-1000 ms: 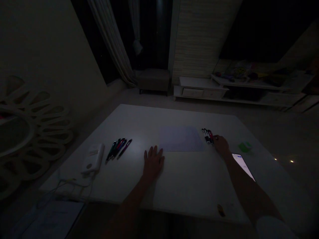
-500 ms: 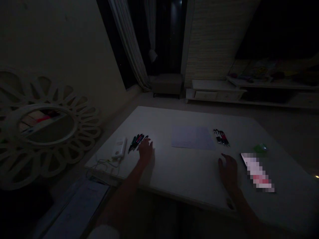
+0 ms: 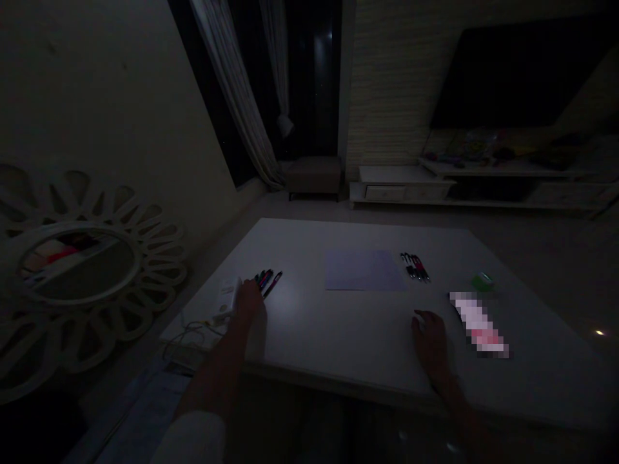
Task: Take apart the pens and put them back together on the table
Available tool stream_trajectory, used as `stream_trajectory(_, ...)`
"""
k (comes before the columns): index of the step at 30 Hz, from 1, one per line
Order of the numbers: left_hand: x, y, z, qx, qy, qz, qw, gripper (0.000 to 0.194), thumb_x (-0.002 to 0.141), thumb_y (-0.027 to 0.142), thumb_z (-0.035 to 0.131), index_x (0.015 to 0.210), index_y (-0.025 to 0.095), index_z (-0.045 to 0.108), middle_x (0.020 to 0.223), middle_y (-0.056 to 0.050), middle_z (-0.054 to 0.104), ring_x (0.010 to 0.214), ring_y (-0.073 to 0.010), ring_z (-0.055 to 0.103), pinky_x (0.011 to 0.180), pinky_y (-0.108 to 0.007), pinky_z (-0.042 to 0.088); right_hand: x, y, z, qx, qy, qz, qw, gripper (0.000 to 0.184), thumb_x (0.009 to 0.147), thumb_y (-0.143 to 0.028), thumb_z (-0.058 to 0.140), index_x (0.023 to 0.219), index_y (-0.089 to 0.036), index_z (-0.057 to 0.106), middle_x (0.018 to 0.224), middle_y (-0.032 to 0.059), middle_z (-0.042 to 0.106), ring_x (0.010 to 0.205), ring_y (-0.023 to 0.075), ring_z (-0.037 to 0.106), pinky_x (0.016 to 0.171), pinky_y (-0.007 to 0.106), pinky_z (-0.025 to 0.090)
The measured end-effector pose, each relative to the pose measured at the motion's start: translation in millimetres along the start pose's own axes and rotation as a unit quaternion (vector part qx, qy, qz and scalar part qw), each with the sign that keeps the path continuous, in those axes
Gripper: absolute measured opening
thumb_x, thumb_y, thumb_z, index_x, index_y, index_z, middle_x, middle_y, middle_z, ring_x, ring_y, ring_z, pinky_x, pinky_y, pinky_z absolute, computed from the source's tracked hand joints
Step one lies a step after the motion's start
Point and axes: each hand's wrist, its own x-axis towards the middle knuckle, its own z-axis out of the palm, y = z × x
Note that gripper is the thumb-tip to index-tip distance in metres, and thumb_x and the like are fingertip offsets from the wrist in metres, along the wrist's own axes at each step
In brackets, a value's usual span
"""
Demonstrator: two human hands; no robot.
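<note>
Shifted leftward since the previous view, the left hand [image 3: 249, 301] now sits over the lower ends of a bunch of pens [image 3: 268, 281], just beside a white power bank [image 3: 228, 294]. It hides those pen ends, so I cannot tell whether its fingers are clenched on anything. The right hand [image 3: 430, 341] rests on the white desk [image 3: 338, 341], fingers loosely curled and empty, just left of a smartphone [image 3: 476, 324] with a pixelated screen. Ahead of the hands lie a pale sheet of paper [image 3: 363, 270] and, to its right, a second group of pens [image 3: 414, 267], with a green object [image 3: 482, 281] farther right. A white cable [image 3: 191, 335] trails from the power bank near the desk's left corner. Beyond the desk are a sunburst mirror [image 3: 80, 270] on the left, a low stool [image 3: 314, 177] below the curtain [image 3: 232, 84], and a white TV cabinet [image 3: 401, 192] beneath a dark television [image 3: 520, 74].
</note>
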Motion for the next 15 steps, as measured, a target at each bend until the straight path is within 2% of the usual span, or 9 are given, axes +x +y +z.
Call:
stream_trajectory(6, 6, 3, -9.0, -0.009, -0.043, 0.049, 0.998, 0.022, 0.083, 0.01, 0.036, 0.08, 0.012, 0.058, 0.087, -0.013, 0.059, 0.085, -0.0241, 0.058, 0.078, -0.036, 0.044, 0, 0, 1, 0.004, -0.012, 0.018, 1.0, 0.04, 0.086, -0.047, 0.038, 0.104, -0.017, 0.058, 0.107, 0.0141, 0.051, 0.101, 0.0267, 0.049, 0.088, 0.043, 0.043)
stream_trajectory(11, 15, 10, -20.0, -0.205, -0.038, -0.001, 0.978, 0.016, 0.081, 0.015, 0.044, 0.071, 0.015, 0.056, 0.075, -0.009, 0.059, 0.091, -0.0246, 0.055, 0.086, -0.039, 0.04, 2, 0, -1, 0.014, -0.001, 0.03, 0.999, 0.043, 0.086, -0.05, 0.038, 0.101, -0.016, 0.059, 0.105, 0.0151, 0.052, 0.099, 0.0268, 0.05, 0.087, 0.043, 0.044)
stream_trajectory(15, 16, 32, -26.3, -0.282, -0.043, -0.013, 0.958, 0.025, 0.08, 0.028, 0.052, 0.062, 0.013, 0.059, 0.06, -0.007, 0.055, 0.075, -0.0243, 0.058, 0.074, -0.038, 0.043, 4, -8, 0, 0.055, 0.011, 0.05, 0.997, 0.043, 0.084, -0.052, 0.041, 0.1, -0.017, 0.06, 0.106, 0.0146, 0.055, 0.099, 0.0264, 0.052, 0.085, 0.043, 0.045)
